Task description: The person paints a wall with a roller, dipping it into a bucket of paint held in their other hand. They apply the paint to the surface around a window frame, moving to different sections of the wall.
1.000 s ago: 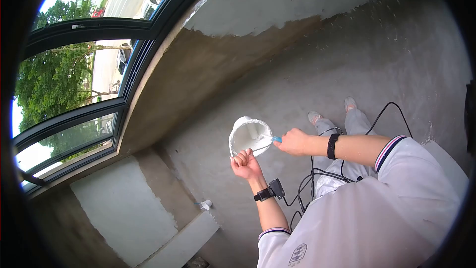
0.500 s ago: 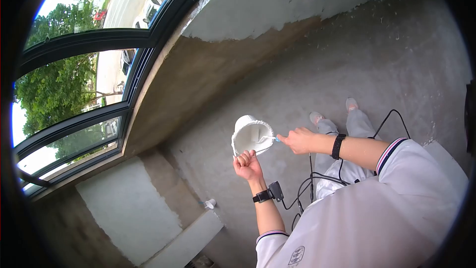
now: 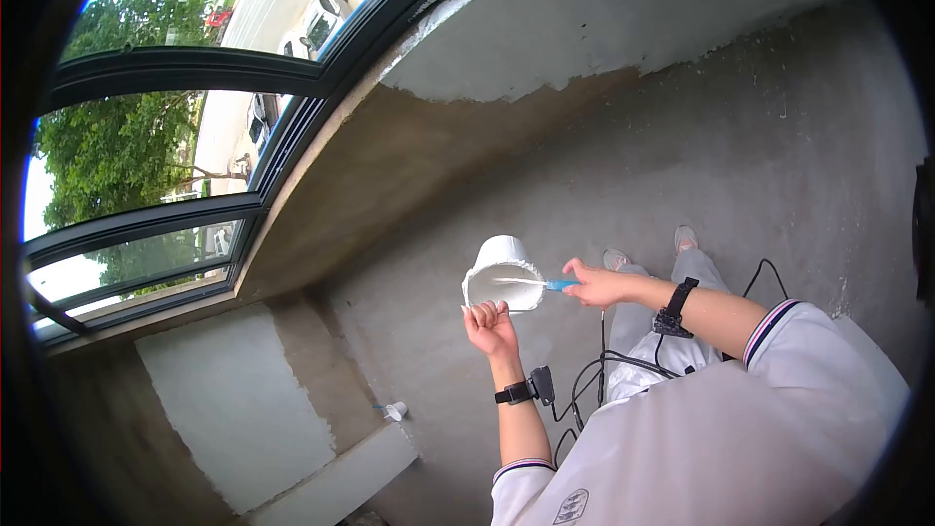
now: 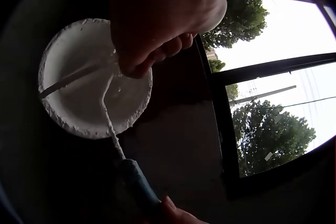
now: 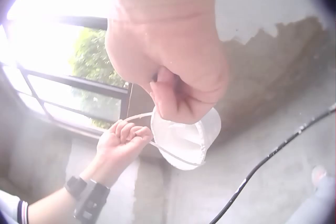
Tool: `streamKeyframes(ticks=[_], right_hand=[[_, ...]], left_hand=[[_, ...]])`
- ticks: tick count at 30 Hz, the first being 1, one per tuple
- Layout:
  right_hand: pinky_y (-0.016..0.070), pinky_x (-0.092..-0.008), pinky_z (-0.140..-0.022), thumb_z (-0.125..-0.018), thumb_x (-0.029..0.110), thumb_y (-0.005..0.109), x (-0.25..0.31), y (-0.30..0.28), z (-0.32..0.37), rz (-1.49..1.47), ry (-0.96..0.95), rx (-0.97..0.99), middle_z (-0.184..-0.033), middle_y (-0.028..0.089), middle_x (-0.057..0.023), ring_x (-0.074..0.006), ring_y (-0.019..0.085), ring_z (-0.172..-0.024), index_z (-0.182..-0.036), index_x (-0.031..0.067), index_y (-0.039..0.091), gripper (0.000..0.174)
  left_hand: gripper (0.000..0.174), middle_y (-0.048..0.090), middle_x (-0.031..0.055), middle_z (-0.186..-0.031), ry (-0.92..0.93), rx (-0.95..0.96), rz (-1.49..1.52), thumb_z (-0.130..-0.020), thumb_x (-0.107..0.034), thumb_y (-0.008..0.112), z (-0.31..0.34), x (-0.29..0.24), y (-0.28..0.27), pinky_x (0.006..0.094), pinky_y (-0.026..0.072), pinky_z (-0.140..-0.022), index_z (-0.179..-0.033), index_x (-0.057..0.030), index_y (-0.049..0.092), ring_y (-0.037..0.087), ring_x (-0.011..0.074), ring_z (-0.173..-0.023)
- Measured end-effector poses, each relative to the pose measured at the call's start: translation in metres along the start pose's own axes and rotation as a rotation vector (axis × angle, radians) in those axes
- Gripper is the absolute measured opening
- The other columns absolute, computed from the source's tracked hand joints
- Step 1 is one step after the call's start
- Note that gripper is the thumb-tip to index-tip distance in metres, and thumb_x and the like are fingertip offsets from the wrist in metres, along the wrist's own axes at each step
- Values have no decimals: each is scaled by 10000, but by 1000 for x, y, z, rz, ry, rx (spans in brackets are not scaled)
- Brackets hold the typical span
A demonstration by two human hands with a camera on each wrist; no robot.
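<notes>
In the head view a white bucket (image 3: 502,253) hangs tilted, its mouth toward me and its rim crusted with white paste. My left hand (image 3: 492,331) has its fingers curled round the bucket's thin wire handle (image 5: 137,116), close at the rim. My right hand (image 3: 601,286) grips the blue handle (image 3: 561,285) of a tool. Its thin, bent, paste-coated shaft (image 4: 106,116) reaches over the rim into the bucket, as the left wrist view shows. In the right wrist view, my right hand hides the tool and part of the bucket's mouth.
A dark-framed window (image 3: 195,205) runs along the left, above a partly plastered wall (image 3: 584,39). Black cables (image 3: 623,356) hang near my legs. A small white cup (image 3: 395,411) stands by a pale ledge (image 3: 360,472) at lower left. Grey floor (image 3: 682,156) lies beneath.
The bucket has tipped further, so more of its outer side shows. My right hand has shifted slightly right with the tool, and more of the blue handle is visible. The left hand still grips the bucket handle.
</notes>
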State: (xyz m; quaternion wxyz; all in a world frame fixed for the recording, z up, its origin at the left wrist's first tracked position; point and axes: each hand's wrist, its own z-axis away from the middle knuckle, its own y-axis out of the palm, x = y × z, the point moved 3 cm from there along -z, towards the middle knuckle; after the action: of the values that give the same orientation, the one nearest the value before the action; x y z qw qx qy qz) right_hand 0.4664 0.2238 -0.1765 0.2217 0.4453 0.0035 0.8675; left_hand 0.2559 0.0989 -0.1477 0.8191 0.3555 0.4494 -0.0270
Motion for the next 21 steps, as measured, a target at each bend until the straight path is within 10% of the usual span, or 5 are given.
streamKeyframes(ticks=[7,9,13,15,21], right_hand=[[503,-384,-499,-963,279,489,-66,6,-1,-138,354,96,-707,568,-82,-198,643,-603,-1159,-13,427,357],[489,-397,-466,-948,297,516,-79,13,-23,346,167,-199,-686,565,-64,-202,655,-614,-1059,6,487,313],[426,-354,-404,-938,307,552,-65,21,-17,387,-80,-462,-647,537,-31,-168,589,-529,-928,35,516,274],[325,-288,-371,-940,381,587,-44,18,10,-405,198,-113,-605,482,6,-112,446,-440,-829,66,505,344],[205,-232,-381,-997,409,524,-29,17,52,-626,315,23,-559,360,75,-27,287,-428,-812,120,451,351]], left_hand=[[394,235,-18,-582,-172,137,-34,-984,-249,383,-1,17,38,321,300,-646,-618,-137,288,238,128,-602],[343,260,-17,-612,-190,137,-49,-977,-248,389,2,22,45,327,309,-663,-662,-137,315,252,127,-620],[275,306,-19,-655,-183,89,-26,-970,-256,399,3,15,47,335,321,-684,-725,-136,366,287,126,-645],[224,349,-19,-698,-200,96,-93,-952,-269,415,2,9,49,341,331,-700,-772,-136,405,331,125,-682],[181,391,-6,-742,-202,216,-82,-924,-286,425,3,-6,62,333,344,-703,-855,-123,461,367,124,-713]])
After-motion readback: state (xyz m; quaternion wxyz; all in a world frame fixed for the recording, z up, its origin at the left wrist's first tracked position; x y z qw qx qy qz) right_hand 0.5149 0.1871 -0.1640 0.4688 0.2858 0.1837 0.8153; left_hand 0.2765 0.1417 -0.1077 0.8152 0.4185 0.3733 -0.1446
